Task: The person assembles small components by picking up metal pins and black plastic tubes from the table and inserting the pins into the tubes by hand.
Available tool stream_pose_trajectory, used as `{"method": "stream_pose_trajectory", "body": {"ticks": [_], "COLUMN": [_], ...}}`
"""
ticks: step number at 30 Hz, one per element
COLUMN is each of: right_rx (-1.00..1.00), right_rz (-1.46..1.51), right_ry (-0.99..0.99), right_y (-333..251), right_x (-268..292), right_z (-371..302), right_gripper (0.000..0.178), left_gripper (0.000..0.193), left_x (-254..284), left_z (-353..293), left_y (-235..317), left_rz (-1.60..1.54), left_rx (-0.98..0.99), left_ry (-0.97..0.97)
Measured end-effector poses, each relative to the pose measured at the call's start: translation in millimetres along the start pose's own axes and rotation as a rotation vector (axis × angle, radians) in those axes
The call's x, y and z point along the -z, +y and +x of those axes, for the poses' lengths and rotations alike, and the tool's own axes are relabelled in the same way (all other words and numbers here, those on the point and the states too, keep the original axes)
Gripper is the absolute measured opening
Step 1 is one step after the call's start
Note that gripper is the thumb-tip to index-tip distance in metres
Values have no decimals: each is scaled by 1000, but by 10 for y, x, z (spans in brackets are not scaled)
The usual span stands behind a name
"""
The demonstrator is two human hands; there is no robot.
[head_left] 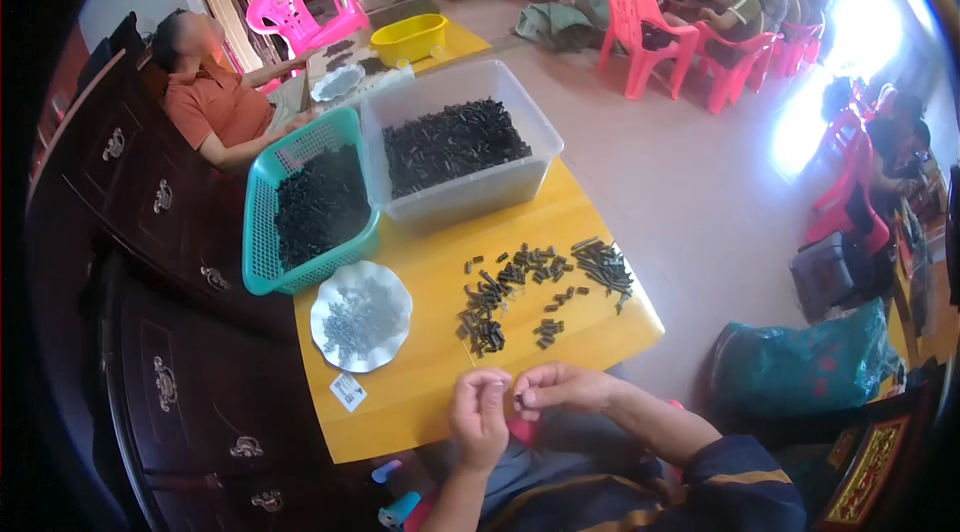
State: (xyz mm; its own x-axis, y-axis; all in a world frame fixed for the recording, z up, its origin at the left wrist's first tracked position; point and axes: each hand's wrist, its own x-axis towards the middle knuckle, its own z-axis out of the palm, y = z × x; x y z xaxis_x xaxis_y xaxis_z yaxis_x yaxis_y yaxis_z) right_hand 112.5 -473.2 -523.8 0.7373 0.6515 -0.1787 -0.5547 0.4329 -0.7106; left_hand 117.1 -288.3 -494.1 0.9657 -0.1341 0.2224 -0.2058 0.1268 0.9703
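Note:
Just off the near edge of the yellow table, my two hands are close together. Between the thumb and fingers of my right hand is a small black cylindrical piece. My left hand is closed in a pinch beside it; whatever its fingertips hold is too small to make out. Ahead of my hands lie scattered black pieces and a bunch of longer thin black ones. To the left, a white scalloped plate carries many small greyish pieces.
A teal basket and a clear plastic bin, both full of black pieces, stand at the table's far side. Beyond are a yellow tub and a seated person. Dark drawers line the left; a teal sack lies right.

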Motion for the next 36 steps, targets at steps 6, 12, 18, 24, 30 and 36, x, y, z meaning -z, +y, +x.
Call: {"method": "stream_pose_trajectory", "body": {"ticks": [6,12,18,24,30,36], "right_rx": [257,266,245,169,178,224], "right_rz": [-826,-1383,-1371,-961,-876,-903], "right_ry": [383,813,870,728,544,486], "right_y": [-377,-560,-509,-319,-171,-130], "right_x": [-82,8,10,-106,-100,-101], "right_z": [-118,-369,-423,-324,-210,-178], "right_gripper": [20,17,19,19,20,18], "left_gripper": [6,5,6,13,21,26], "left_x": [97,186,233,196,82,22], "left_z": [129,154,120,112,130,116], "left_y": [72,-68,-98,-82,-20,-28], "left_rz": [8,102,121,120,272,439], "left_rx": [133,148,178,187,87,-51], "left_ry": [69,53,-3,-37,-92,-160]}}
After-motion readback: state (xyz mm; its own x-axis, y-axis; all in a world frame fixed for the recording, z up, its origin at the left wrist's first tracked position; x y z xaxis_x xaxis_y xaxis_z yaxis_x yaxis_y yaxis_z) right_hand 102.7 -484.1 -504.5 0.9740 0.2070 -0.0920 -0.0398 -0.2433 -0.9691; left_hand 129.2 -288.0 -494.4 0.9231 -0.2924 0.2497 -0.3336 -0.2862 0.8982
